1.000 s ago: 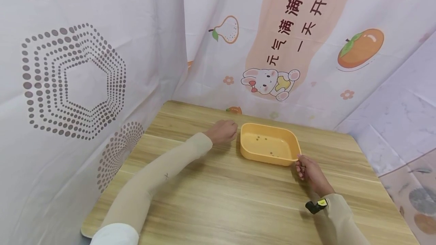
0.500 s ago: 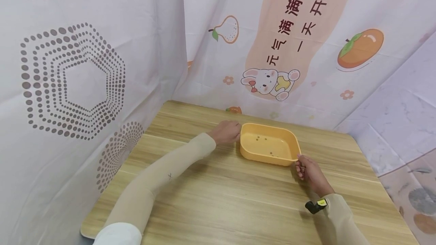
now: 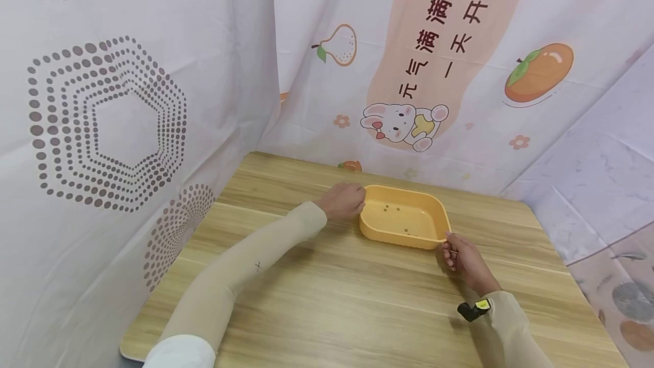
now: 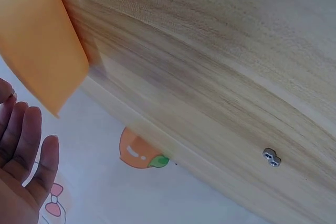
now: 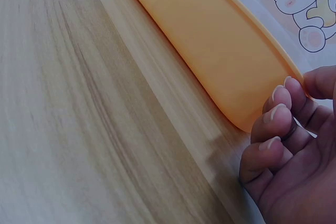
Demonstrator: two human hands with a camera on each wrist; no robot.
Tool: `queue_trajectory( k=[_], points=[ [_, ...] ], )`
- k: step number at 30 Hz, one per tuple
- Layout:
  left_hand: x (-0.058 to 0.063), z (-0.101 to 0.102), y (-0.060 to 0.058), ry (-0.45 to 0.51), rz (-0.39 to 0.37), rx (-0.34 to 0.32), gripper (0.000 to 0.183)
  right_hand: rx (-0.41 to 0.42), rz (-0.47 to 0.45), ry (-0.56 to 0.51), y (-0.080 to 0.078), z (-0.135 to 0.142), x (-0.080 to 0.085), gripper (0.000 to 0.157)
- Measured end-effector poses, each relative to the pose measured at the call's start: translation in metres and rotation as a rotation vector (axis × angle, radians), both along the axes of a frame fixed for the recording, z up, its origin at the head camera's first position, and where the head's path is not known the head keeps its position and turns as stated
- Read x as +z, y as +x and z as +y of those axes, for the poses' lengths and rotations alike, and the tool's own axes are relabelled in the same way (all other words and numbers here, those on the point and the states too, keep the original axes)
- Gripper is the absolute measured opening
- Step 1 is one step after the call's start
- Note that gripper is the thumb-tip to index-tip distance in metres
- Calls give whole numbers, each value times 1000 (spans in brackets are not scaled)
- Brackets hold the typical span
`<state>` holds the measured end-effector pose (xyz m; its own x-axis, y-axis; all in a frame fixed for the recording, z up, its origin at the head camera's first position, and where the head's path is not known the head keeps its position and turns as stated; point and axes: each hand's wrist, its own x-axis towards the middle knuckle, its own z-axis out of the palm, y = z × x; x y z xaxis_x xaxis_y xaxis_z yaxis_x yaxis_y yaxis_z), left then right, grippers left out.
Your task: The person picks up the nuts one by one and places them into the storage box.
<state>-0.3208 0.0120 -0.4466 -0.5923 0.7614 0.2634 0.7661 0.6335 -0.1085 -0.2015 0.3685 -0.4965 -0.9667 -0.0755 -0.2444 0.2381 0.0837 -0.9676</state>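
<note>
A shallow orange-yellow plastic tray (image 3: 401,240) sits on the wooden table, with several tiny dark pieces (image 3: 386,207) on its floor. At the tray's near right corner my right hand (image 3: 467,263) pinches the rim between thumb and forefinger; the other fingers (image 5: 270,121) curl below. My left hand (image 3: 343,200) is at the tray's left end, over or beside the rim. The left wrist view puts its thumb tip and a fingertip together near the tray wall (image 4: 44,45), the other fingers loosely bent. Whether anything lies between those tips is hidden.
Two small metal nuts (image 4: 271,157) lie touching on the table (image 3: 327,300), seen only in the left wrist view. A printed white curtain (image 3: 327,90) hangs right behind the table, and another curtain (image 3: 214,72) stands along the left side.
My left hand has moved right, from beside the tray up to its left rim. The tray and my right hand have stayed in place.
</note>
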Motion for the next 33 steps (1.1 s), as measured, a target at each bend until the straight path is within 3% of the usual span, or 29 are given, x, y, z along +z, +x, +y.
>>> queue_trajectory(
  k=[5, 14, 24, 33],
  points=[
    [1, 1, 2, 8, -22, 1, 21, -6, -5, -8, 1, 0, 0, 39],
    [1, 2, 3, -9, 25, -20, 21, -7, -23, -21, 2, -1, 3, 40],
    [-3, 5, 6, -12, -21, -31, 21, 19, -30, -21, 8, -7, 18, 41],
    [-6, 5, 2, -19, 13, -18, 21, 15, -32, -36, 7, -7, 19, 37]
  ],
)
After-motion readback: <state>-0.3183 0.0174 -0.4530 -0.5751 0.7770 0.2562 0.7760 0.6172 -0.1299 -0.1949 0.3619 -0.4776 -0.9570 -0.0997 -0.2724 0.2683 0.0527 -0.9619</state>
